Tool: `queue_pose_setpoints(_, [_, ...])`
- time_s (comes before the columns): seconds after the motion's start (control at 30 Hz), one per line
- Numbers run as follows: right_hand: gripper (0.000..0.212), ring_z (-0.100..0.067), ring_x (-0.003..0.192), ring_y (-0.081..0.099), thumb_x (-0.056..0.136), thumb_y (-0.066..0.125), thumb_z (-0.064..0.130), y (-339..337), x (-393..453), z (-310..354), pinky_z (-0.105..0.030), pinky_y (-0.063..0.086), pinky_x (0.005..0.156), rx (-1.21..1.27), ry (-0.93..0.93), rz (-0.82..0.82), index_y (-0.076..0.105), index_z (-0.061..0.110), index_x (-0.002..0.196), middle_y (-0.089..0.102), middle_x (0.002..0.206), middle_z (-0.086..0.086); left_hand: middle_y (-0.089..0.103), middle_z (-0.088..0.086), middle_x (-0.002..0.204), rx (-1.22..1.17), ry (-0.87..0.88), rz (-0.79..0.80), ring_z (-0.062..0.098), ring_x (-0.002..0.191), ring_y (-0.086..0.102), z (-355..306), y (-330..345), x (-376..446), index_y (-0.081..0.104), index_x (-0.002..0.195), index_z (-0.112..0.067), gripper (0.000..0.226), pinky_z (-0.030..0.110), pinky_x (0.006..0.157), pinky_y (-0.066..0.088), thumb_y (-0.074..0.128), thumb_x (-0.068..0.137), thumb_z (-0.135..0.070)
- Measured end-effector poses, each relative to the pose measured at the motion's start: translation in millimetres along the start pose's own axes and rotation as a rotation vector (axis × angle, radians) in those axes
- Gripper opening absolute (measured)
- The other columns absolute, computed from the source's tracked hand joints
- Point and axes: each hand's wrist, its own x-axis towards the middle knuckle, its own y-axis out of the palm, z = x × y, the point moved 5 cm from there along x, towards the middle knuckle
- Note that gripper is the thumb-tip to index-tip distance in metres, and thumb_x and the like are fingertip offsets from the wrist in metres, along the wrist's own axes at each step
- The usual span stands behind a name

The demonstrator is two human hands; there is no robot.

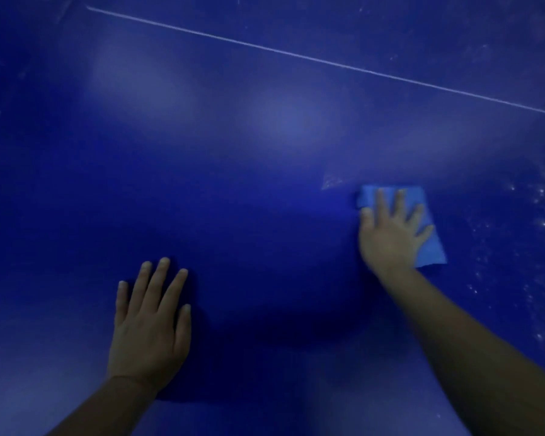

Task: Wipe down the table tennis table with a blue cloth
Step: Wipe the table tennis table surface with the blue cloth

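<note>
Two hands lie flat before us on the dark blue table (265, 184), white specks scattered at right and a thin white line (296, 55) crossing above, our left hand (148, 328) splayed bare at lower left, our right hand (390, 231) pressing straight-fingered on the blue cloth (428, 243) at right of centre.

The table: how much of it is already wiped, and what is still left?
Done: the table looks clean around the left hand, which rests flat. In hand: the right hand presses the blue cloth flat. Left: white specks right of the cloth.
</note>
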Motion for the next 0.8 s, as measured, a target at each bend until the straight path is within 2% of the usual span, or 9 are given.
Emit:
queue_pose_setpoints(0.1, [0.059,-0.044,0.147,0.023,0.096,0.028,0.054,18,-50,91,-0.07,0.014,0.113,-0.049,-0.452,-0.073,0.04,0.036,0.15,0.03,0.162,-0.004,0.027,0.005,0.162,-0.074,-0.007,-0.083,0.023,0.153,0.012,-10,-10,37,0.043,0.148,-0.015,0.059,0.048,0.123,0.001,0.031,0.097,-0.041])
queue_pose_setpoints(0.17, [0.056,-0.041,0.15,0.015,0.098,0.027,0.056,29,-67,144,-0.068,0.007,0.117,-0.047,-0.717,-0.04,0.037,0.039,0.151,0.026,0.164,0.0,0.03,0.007,0.161,-0.106,0.008,-0.136,0.024,0.152,0.015,-22,-14,76,0.044,0.148,-0.013,0.059,0.05,0.123,0.003,0.031,0.097,-0.041])
queue_pose_setpoints(0.27, [0.056,-0.039,0.15,0.018,0.099,0.024,0.056,21,-29,176,-0.066,0.008,0.117,-0.013,-0.921,-0.028,0.037,0.039,0.151,0.029,0.163,0.001,0.029,0.009,0.161,-0.129,-0.035,-0.177,0.026,0.152,0.015,-41,-14,140,0.042,0.149,-0.012,0.063,0.051,0.123,0.004,0.028,0.096,-0.043])
queue_pose_setpoints(0.33, [0.064,-0.041,0.148,0.024,0.094,0.015,0.057,10,45,145,-0.069,0.015,0.113,-0.101,-0.744,-0.033,0.038,0.038,0.151,0.03,0.162,-0.001,0.022,0.008,0.164,-0.137,-0.075,-0.154,0.025,0.153,0.007,-52,-10,176,0.035,0.153,-0.014,0.066,0.048,0.123,-0.001,0.025,0.096,-0.045])
queue_pose_setpoints(0.4, [0.069,-0.044,0.147,0.023,0.093,0.007,0.058,-9,129,74,-0.069,0.019,0.112,-0.145,-0.366,-0.069,0.031,0.036,0.154,0.025,0.164,-0.004,0.012,0.005,0.166,-0.119,-0.085,-0.126,0.023,0.154,-0.003,-60,-5,199,0.027,0.156,-0.017,0.067,0.045,0.123,-0.008,0.022,0.096,-0.046])
queue_pose_setpoints(0.5, [0.059,-0.036,0.152,0.006,0.101,0.016,0.058,-39,184,-30,-0.066,0.007,0.117,0.044,0.148,-0.028,0.016,0.04,0.157,0.008,0.168,0.002,0.006,0.005,0.167,-0.069,-0.059,-0.096,0.021,0.153,-0.013,-63,2,213,0.021,0.158,-0.021,0.066,0.042,0.121,-0.016,0.018,0.098,-0.049])
queue_pose_setpoints(0.57, [0.059,-0.036,0.152,0.002,0.102,0.017,0.056,-34,171,-27,-0.066,0.004,0.117,0.051,0.183,-0.018,0.015,0.039,0.158,0.006,0.168,0.002,0.006,0.004,0.167,-0.036,-0.041,-0.065,0.021,0.153,-0.012,-64,6,214,0.021,0.158,-0.023,0.066,0.04,0.121,-0.017,0.017,0.098,-0.049])
queue_pose_setpoints(0.73, [0.058,-0.043,0.146,0.028,0.096,0.027,0.056,9,70,119,-0.07,0.017,0.112,-0.053,-0.66,-0.074,0.043,0.037,0.148,0.035,0.16,-0.002,0.001,-0.002,0.167,-0.022,-0.075,0.032,0.015,0.152,-0.015,-64,8,217,0.016,0.158,-0.032,0.067,0.04,0.122,-0.013,0.012,0.095,-0.053])
queue_pose_setpoints(0.8, [0.056,-0.041,0.148,0.025,0.097,0.029,0.057,2,98,120,-0.071,0.014,0.112,-0.069,-0.751,-0.058,0.041,0.039,0.149,0.033,0.161,0.001,0.003,-0.003,0.167,-0.022,-0.077,0.041,0.014,0.152,-0.014,-64,8,219,0.017,0.158,-0.033,0.066,0.041,0.122,-0.012,0.011,0.095,-0.053])
